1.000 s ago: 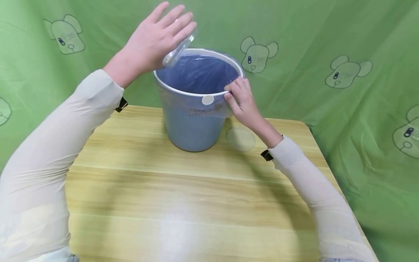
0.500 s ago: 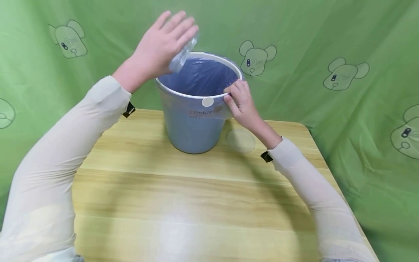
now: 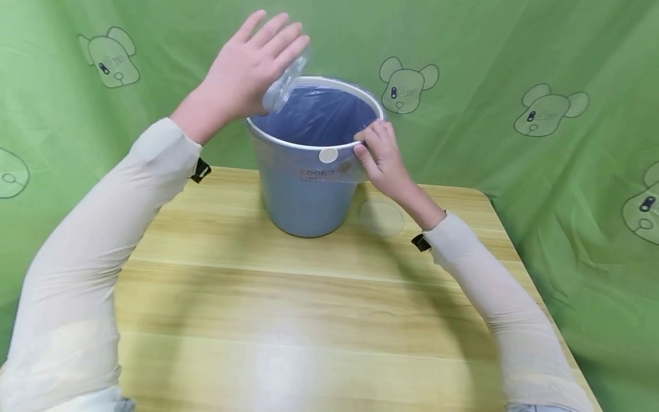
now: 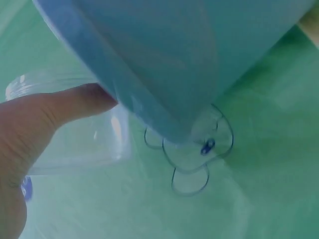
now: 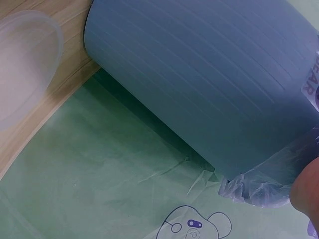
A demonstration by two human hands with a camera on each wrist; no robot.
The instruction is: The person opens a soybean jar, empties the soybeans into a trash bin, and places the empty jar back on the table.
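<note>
My left hand (image 3: 241, 77) holds a clear plastic jar (image 3: 286, 86), tilted over the left side of a blue trash bin (image 3: 309, 200). In the left wrist view, the thumb lies across the wall of the see-through jar (image 4: 94, 137), and no contents show in it. My right hand (image 3: 383, 155) grips the bin's white rim at its right front, thumb outside and fingers over the edge. A thin clear bag (image 5: 264, 186) lines the bin and folds over the rim. The bottom of the bin's inside is hidden.
A round translucent lid (image 3: 382, 218) lies on the wooden table (image 3: 309, 320), right of the bin. Behind and beside the table hangs a green curtain (image 3: 479, 51) printed with bear heads.
My left hand has dropped slightly with the jar and moved a little to the right, staying over the bin. The right hand keeps its grip on the rim.
</note>
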